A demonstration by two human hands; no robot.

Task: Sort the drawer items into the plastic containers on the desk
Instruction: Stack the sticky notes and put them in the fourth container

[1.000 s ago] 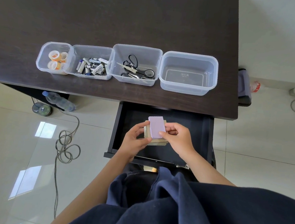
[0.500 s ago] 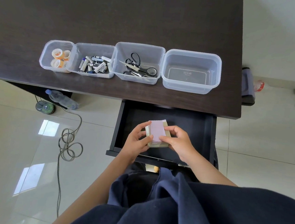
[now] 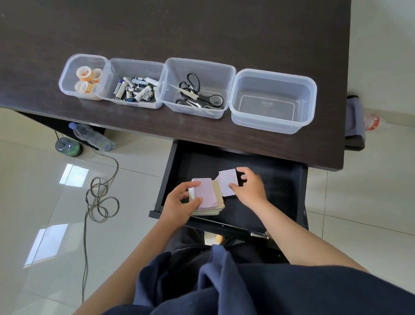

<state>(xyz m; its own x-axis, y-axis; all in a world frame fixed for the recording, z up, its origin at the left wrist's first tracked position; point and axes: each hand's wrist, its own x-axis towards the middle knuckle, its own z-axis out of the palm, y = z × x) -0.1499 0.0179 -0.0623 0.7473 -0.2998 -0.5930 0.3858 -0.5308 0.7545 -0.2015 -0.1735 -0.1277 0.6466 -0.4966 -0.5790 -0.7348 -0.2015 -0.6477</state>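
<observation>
Two hands work in the open black drawer [image 3: 296,190] under the bench's near edge: left hand [image 3: 181,205] grips the stacked pastel notepads [image 3: 208,197], while right hand [image 3: 250,186], having released it, now pinches another patterned lilac pad [image 3: 227,181], so the empty clear plastic container [image 3: 311,101] waits.

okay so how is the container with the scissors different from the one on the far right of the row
The scissors container holds several black-handled scissors; the far-right container holds nothing, so its moulded base shows. The far-right container looks wider than the scissors container. The scissors container has neighbours on both sides; the far-right container ends the row. Both are clear plastic tubs with rounded corners, open-topped, on the dark desk.
</observation>
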